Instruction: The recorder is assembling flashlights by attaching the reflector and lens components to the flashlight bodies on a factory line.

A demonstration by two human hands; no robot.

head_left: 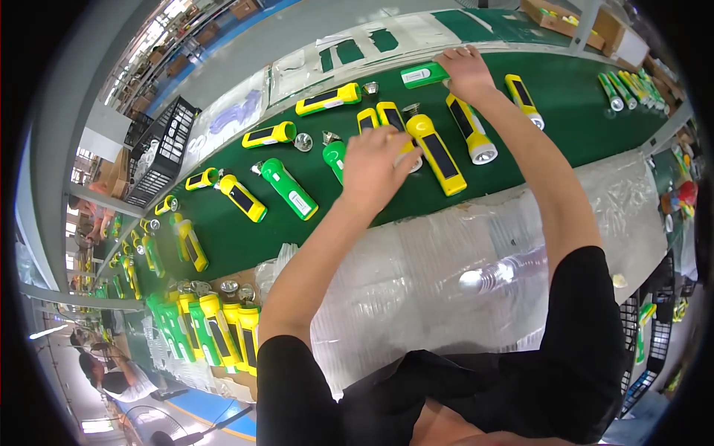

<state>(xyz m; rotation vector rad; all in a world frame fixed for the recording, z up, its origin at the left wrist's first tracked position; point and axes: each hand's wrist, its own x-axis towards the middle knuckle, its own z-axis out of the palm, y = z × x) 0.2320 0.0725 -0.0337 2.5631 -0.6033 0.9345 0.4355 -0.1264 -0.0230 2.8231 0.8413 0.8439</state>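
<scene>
My right hand (466, 74) reaches to the far side of the green belt, its fingers closed round the right end of a green flashlight (422, 75). Over the middle of the belt is my left hand (374, 165), with smeared fingertips above a yellow flashlight (388, 113). Whether it grips that flashlight I cannot make out. A green flashlight (334, 157) lies just left of this hand, partly covered by it. To its right rests a yellow flashlight with a dark panel (437, 156). Another yellow flashlight (468, 128) lies beneath my right forearm.
More yellow and green flashlights (287, 189) lie along the green belt (230, 234), several with loose reflector heads. A packed row of flashlights (204, 327) stands at the near left. Clear plastic wrap (416, 290) covers the near surface. A black crate (165, 149) stands beyond the belt.
</scene>
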